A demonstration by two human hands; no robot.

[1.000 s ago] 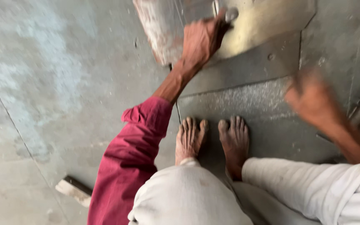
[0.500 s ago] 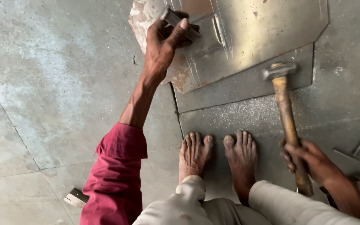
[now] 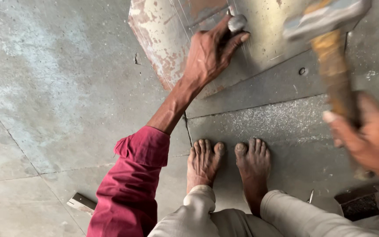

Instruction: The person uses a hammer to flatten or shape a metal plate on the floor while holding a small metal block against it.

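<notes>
Steel, hard and heavy: I see my left hand (image 3: pixel 209 55) pinching a punch (image 3: pixel 237 23) upright on the sheet (image 3: pixel 163 39) under it. My right hand (image 3: pixel 367 140) wraps the hammer (image 3: pixel 330 52) by its wooden handle, raised, blurred.

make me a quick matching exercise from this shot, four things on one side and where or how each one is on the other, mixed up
Things:
1. left hand
2. right hand
3. metal sheet
4. bare feet

States:
A. flat on the floor, rust-spotted
B. side by side on the grey slab
C. gripping a wooden hammer handle, blurred
D. holding a short metal punch on the sheet

Pairs: 1-D, 2-C, 3-A, 4-B
</notes>
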